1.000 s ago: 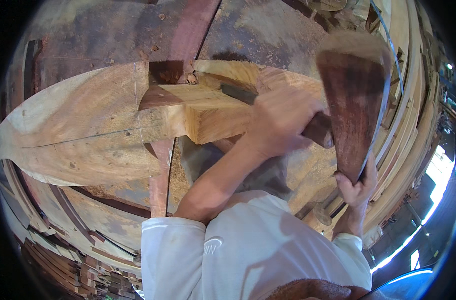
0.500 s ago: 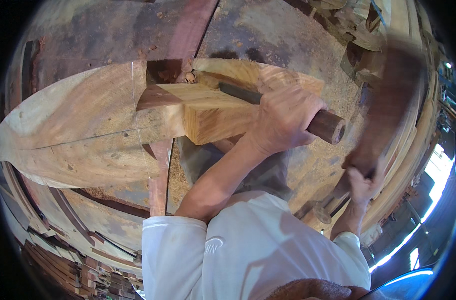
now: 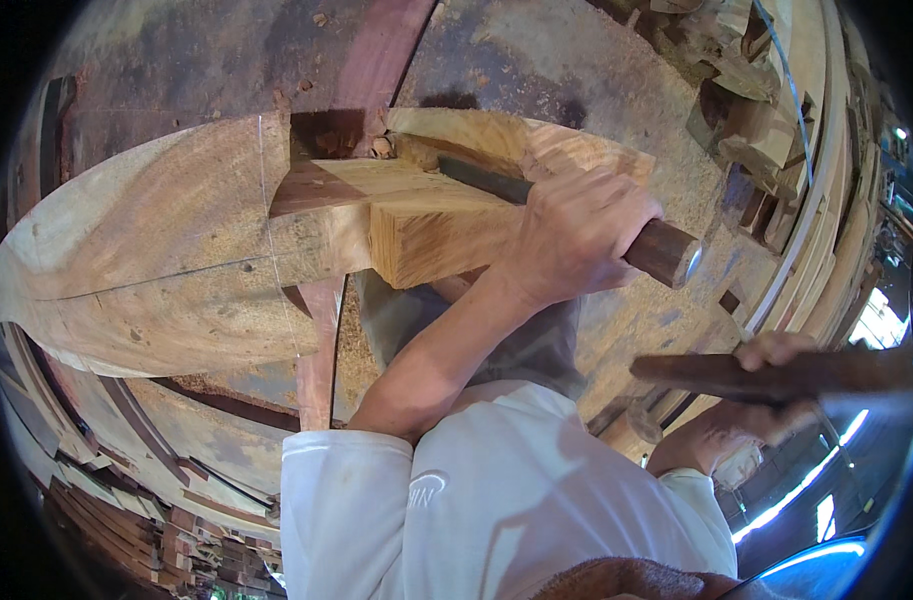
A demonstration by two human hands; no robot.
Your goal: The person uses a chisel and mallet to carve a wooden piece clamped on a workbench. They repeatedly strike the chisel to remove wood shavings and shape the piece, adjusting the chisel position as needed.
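My left hand (image 3: 588, 232) is wrapped round a chisel (image 3: 664, 253), its thick brown wooden handle sticking out to the right of the fist. The dark metal blade points left, its tip against a large carved piece of wood (image 3: 146, 240). That piece has a broad, leaf-shaped left end with pencil lines and a squared block left standing beside a cut notch. Away from it on the right, my right hand (image 3: 771, 418) grips a dark wooden mallet (image 3: 711, 373), held roughly level and partly blurred. Its right end reaches the picture's rim.
A reddish board (image 3: 321, 385) runs under the carved piece on a worn work surface (image 3: 536, 60) strewn with sawdust. Offcuts (image 3: 761, 135) and long planks (image 3: 836, 230) lie at the right. Stacked wood strips (image 3: 96, 520) are at the lower left.
The mallet has swung from upright at the upper right down to roughly level, farther right, with my right hand turning. My left hand and the chisel have barely shifted.
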